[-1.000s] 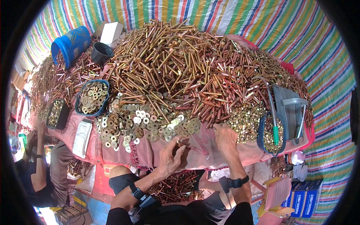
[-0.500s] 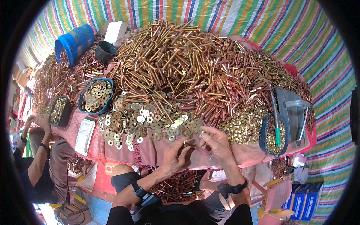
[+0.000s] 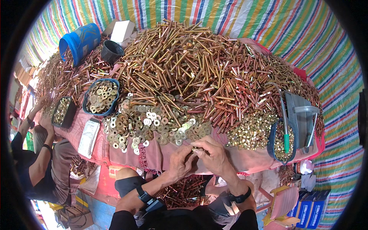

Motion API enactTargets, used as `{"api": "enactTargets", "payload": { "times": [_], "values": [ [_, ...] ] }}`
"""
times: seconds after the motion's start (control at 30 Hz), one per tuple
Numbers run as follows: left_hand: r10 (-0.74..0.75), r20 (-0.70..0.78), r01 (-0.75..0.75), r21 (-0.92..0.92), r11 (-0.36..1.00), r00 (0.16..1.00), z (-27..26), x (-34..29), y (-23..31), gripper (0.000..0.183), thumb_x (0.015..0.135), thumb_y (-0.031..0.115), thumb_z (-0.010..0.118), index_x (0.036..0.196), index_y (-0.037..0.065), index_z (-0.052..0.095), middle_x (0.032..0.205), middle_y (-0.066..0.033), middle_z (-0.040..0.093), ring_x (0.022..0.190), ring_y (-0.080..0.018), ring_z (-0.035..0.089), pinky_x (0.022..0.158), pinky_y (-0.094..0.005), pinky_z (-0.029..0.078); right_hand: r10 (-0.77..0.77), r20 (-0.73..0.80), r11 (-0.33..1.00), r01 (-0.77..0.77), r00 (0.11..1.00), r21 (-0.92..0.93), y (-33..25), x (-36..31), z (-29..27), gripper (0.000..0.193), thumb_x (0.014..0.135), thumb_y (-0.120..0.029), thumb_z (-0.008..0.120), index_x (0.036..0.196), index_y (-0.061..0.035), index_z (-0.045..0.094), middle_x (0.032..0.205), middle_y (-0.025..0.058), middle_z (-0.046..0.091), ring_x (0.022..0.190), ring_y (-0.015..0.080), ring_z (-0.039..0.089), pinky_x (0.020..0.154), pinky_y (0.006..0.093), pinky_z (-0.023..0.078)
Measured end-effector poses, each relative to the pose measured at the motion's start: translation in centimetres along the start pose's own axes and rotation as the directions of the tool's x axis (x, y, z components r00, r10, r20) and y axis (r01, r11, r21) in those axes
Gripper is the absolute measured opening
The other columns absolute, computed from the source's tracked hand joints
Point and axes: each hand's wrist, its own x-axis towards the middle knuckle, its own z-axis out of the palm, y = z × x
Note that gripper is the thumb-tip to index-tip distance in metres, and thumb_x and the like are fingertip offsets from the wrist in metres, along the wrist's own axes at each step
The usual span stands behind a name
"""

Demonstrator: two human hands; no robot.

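My left hand [image 3: 181, 160] and my right hand [image 3: 212, 152] meet at the near edge of the pink cloth, fingers closed in a pinch. A small brass-coloured metal piece [image 3: 196, 148] shows between the fingertips; its kind is too small and covered to tell. Just beyond my hands lies a spread of flat round washers [image 3: 153, 122], with a few loose ones near the cloth's front. Behind these rises a large heap of long brass-toned bolts [image 3: 172, 57]. To the right of my right hand is a pile of small nuts [image 3: 249, 132].
A blue tub of washers [image 3: 85, 103], a dark box of nuts [image 3: 69, 120] and a silver packet [image 3: 89, 138] stand left. On the right are a nut tub with a green-handled tool [image 3: 286, 142] and a grey scoop [image 3: 297, 111]. Another person's arm [image 3: 40, 161] reaches in at far left.
My right hand has drawn back from the edge of the washers toward my left hand. The fingertips of both hands now come together around the small metal piece.
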Motion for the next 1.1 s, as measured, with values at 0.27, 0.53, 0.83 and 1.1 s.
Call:
{"api": "enactTargets", "payload": {
  "times": [0.27, 0.53, 0.83, 1.1],
  "values": [
    [0.012, 0.024, -0.011, -0.008, 1.000, 1.000, -0.2, -0.2, 0.0, 0.032, 0.087, 0.003, 0.074, 0.118, 0.004, 0.070, 0.083, -0.0161, 0.063, 0.074, -0.0354, 0.063, 0.066, -0.0444, 0.050, 0.350, 0.014, 0.921, -0.347, 0.936, 0.178, -0.6, -0.8, 0.9, 0.027, 0.087, -0.012, 0.085, 0.109, -0.0022, 0.073, 0.096, 0.0097, 0.069, 0.082, 0.0180, 0.067, 0.070, 0.0301, 0.053],
    [0.032, 0.054, -0.036, 0.076, 0.996, 0.998, -0.5, 0.0, 0.3, 0.027, 0.087, 0.003, 0.073, 0.113, 0.004, 0.070, 0.080, -0.0154, 0.061, 0.072, -0.0358, 0.062, 0.064, -0.0445, 0.049, 0.001, -0.087, 0.999, 0.002, 0.996, 0.036, 0.2, -0.7, 1.1, 0.028, 0.088, -0.016, 0.086, 0.105, -0.0016, 0.071, 0.094, 0.0112, 0.068, 0.077, 0.0210, 0.068, 0.068, 0.0345, 0.056],
    [0.039, 0.026, -0.040, 0.016, 0.999, 0.999, -0.4, 0.1, 0.2, 0.011, 0.090, 0.005, 0.074, 0.099, 0.003, 0.068, 0.078, -0.0132, 0.061, 0.067, -0.0315, 0.059, 0.060, -0.0407, 0.047, -0.202, -0.125, 0.971, 0.181, 0.971, -0.159, -0.5, -0.3, 0.9, 0.028, 0.087, -0.018, 0.087, 0.101, -0.0003, 0.070, 0.091, 0.0105, 0.067, 0.073, 0.0182, 0.066, 0.062, 0.0341, 0.052],
    [0.138, 0.087, -0.148, 0.121, 0.982, 0.987, -0.5, 0.1, -0.1, 0.014, 0.090, 0.008, 0.077, 0.102, 0.003, 0.072, 0.082, -0.0124, 0.067, 0.074, -0.0309, 0.065, 0.066, -0.0406, 0.052, -0.002, -0.140, 0.999, 0.009, 0.990, 0.043, -1.4, -0.3, 0.3, 0.027, 0.091, -0.021, 0.084, 0.087, 0.0016, 0.070, 0.072, 0.0089, 0.062, 0.061, 0.0178, 0.059, 0.054, 0.0352, 0.046]
  ]
}}
